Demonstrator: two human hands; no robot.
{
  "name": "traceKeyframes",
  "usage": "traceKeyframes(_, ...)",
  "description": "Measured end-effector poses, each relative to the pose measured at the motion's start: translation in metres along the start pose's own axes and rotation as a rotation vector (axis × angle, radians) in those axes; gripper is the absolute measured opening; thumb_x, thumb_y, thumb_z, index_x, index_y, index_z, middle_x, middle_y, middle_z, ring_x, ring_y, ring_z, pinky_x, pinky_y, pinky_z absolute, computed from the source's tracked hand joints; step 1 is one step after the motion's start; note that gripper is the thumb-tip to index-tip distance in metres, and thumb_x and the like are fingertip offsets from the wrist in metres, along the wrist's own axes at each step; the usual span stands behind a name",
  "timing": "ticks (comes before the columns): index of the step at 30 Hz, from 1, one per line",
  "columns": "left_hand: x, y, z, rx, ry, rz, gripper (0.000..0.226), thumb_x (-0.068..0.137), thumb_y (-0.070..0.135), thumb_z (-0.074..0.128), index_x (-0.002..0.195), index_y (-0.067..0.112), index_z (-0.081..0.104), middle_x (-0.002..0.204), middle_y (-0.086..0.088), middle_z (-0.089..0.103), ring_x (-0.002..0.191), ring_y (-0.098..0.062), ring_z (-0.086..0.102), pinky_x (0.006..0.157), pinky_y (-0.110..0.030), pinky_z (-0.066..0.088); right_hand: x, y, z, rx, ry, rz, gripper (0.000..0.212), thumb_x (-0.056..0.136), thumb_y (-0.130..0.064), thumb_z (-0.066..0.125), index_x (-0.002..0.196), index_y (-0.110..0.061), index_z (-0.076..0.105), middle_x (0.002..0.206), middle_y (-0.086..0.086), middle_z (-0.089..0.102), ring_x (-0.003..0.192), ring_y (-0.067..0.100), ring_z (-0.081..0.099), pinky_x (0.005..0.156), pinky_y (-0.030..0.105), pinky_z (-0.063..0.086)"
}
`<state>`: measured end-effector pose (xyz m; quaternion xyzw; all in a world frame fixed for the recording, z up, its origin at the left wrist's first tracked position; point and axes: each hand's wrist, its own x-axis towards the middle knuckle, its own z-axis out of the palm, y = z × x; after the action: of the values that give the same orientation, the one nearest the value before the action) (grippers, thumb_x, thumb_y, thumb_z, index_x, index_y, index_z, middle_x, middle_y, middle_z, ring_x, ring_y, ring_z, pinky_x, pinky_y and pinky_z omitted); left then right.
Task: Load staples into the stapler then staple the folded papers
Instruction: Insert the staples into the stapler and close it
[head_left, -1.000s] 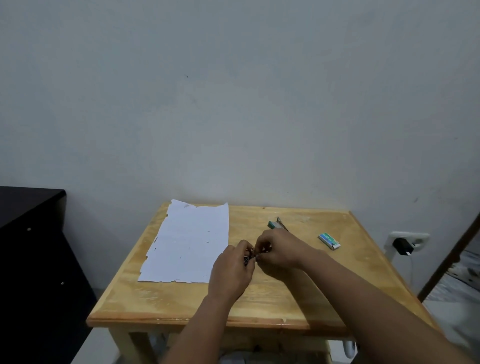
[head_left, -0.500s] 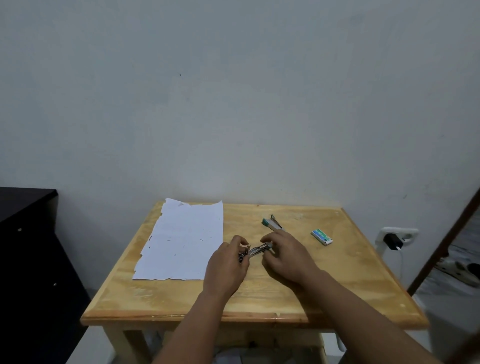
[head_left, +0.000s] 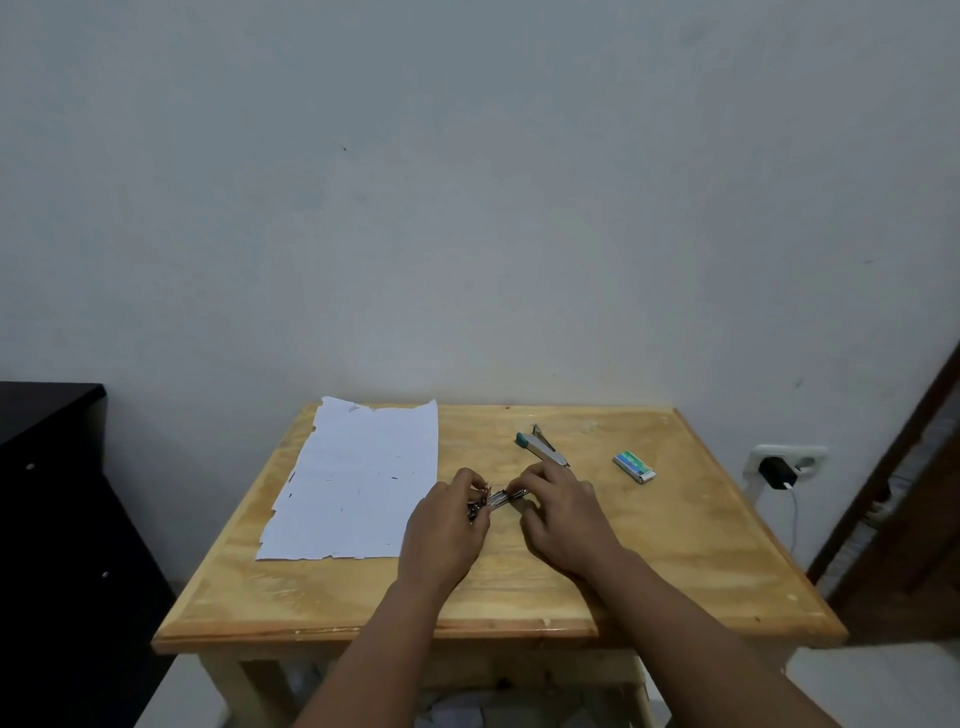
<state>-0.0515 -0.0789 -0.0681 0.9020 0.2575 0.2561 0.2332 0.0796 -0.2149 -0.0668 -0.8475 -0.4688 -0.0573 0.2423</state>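
A small silver stapler (head_left: 541, 448) with a teal end lies open on the wooden table (head_left: 675, 561), just beyond my right hand. My left hand (head_left: 445, 530) and my right hand (head_left: 563, 512) meet at the table's middle. Both pinch a short shiny metal strip (head_left: 503, 498) that looks like a strip of staples. The left fingers also cover some dark metal bits, too small to tell apart. A white sheet of paper (head_left: 358, 478) with ragged edges lies flat on the left half. A small green and white staple box (head_left: 634, 466) rests to the right of the stapler.
A dark cabinet (head_left: 57, 519) stands left of the table. A wall socket with a black charger (head_left: 776, 470) and its cable sits low on the right wall, near a brown door frame (head_left: 893, 467). The wall runs right behind the table.
My hands have drawn slightly apart, so the metal strip now shows between the fingertips. The view has shifted a little; paper, stapler and box stay in place.
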Motion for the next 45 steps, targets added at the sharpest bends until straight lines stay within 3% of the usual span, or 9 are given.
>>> traceKeyframes(13,0.0,0.002,0.0,-0.01,-0.004,-0.006,0.027,0.099,0.034,0.072,0.121,0.03,0.058,0.118,0.004,0.074,0.101,-0.012,0.07,0.079,-0.016,0.048,0.0,-0.005,0.001,-0.05,0.009,0.053,0.027,0.098,-0.034,0.05,0.123,-0.032,0.059,0.127,-0.01,0.054,0.12,0.012,0.048,0.098,0.037,0.042)
traceKeyframes(20,-0.001,0.003,0.0,0.012,0.011,0.03,0.031,0.099,0.034,0.071,0.125,0.032,0.054,0.119,0.004,0.075,0.101,-0.012,0.07,0.083,-0.02,0.054,-0.004,-0.006,-0.004,0.132,0.059,0.113,0.043,0.095,-0.022,0.056,0.137,-0.028,0.049,0.134,-0.008,0.058,0.124,0.009,0.053,0.108,0.041,0.042)
traceKeyframes(27,-0.003,-0.001,0.002,0.112,0.045,0.131,0.026,0.105,0.037,0.061,0.13,0.035,0.064,0.106,0.003,0.074,0.092,-0.012,0.063,0.075,-0.025,0.054,-0.004,-0.006,-0.002,0.109,0.069,0.106,0.045,0.096,-0.023,0.057,0.14,-0.03,0.051,0.126,-0.007,0.062,0.118,0.012,0.055,0.106,0.041,0.044)
traceKeyframes(31,-0.002,-0.002,0.003,0.173,0.021,0.217,0.03,0.105,0.03,0.062,0.133,0.033,0.072,0.119,0.008,0.076,0.101,-0.015,0.061,0.08,-0.028,0.052,-0.004,-0.006,-0.002,0.08,0.067,0.094,0.043,0.097,-0.026,0.056,0.139,-0.029,0.053,0.13,-0.007,0.061,0.12,0.013,0.054,0.105,0.039,0.044)
traceKeyframes(37,-0.002,-0.001,0.003,0.238,-0.017,0.257,0.039,0.106,0.027,0.057,0.143,0.037,0.063,0.122,0.004,0.065,0.106,-0.018,0.056,0.082,-0.031,0.051,-0.004,-0.003,0.002,-0.044,0.058,0.04,0.034,0.1,-0.035,0.054,0.134,-0.035,0.061,0.128,-0.008,0.059,0.118,0.013,0.053,0.096,0.036,0.045)
traceKeyframes(41,-0.003,-0.001,0.002,0.237,-0.019,0.253,0.042,0.109,0.03,0.052,0.151,0.034,0.054,0.136,0.006,0.063,0.115,-0.016,0.057,0.092,-0.03,0.053,-0.003,-0.004,0.003,-0.068,0.047,0.032,0.033,0.102,-0.038,0.053,0.133,-0.04,0.064,0.128,-0.01,0.059,0.119,0.011,0.051,0.096,0.034,0.044)
traceKeyframes(45,0.003,-0.005,-0.016,0.348,-0.109,0.31,0.051,0.105,0.039,0.049,0.155,0.035,0.041,0.142,0.007,0.06,0.123,-0.018,0.055,0.102,-0.035,0.046,-0.002,-0.005,0.002,-0.07,0.064,0.035,0.034,0.101,-0.039,0.053,0.132,-0.04,0.067,0.126,-0.011,0.061,0.117,0.01,0.052,0.095,0.035,0.045)
